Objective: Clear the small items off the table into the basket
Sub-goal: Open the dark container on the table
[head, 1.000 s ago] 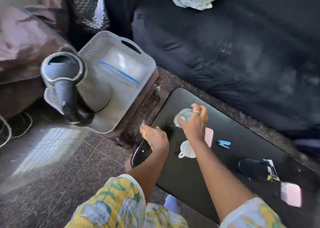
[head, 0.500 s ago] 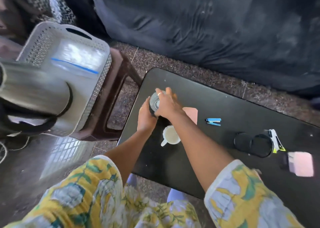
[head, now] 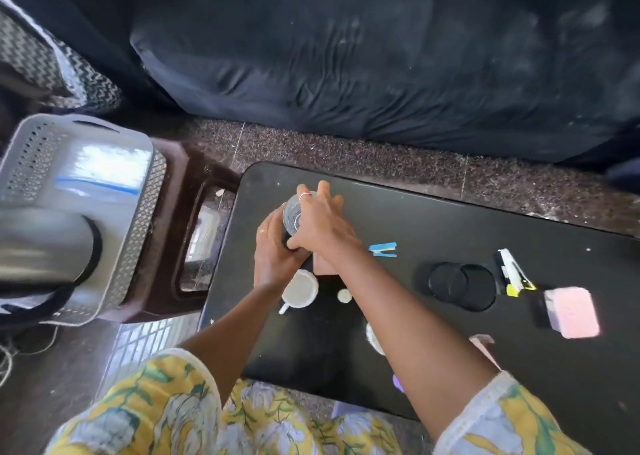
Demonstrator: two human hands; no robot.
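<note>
A grey roll of tape point(head: 291, 214) stands near the far left end of the black table point(head: 433, 219). My left hand point(head: 275, 257) grips it from the near side and my right hand point(head: 320, 224) covers it from the right and above. A white mug point(head: 300, 288) sits just below my hands. A blue clip point(head: 382, 249), a black round holder point(head: 460, 286), a stapler point(head: 514, 273) and a pink block point(head: 571, 312) lie further right. The grey basket point(head: 138, 233) stands on a brown stool to the left, with a steel kettle point(head: 41, 247) and a clear bag point(head: 104, 170) inside.
The brown stool point(head: 194, 219) leaves a narrow gap to the table's left edge. A dark sofa point(head: 381, 56) runs along the far side. A small white disc point(head: 344, 295) lies on the table by my right forearm. Cables lie on the floor at the lower left.
My left hand has come up from the table's left edge and joined my right hand on the tape roll. The view has swung right, showing more of the table.
</note>
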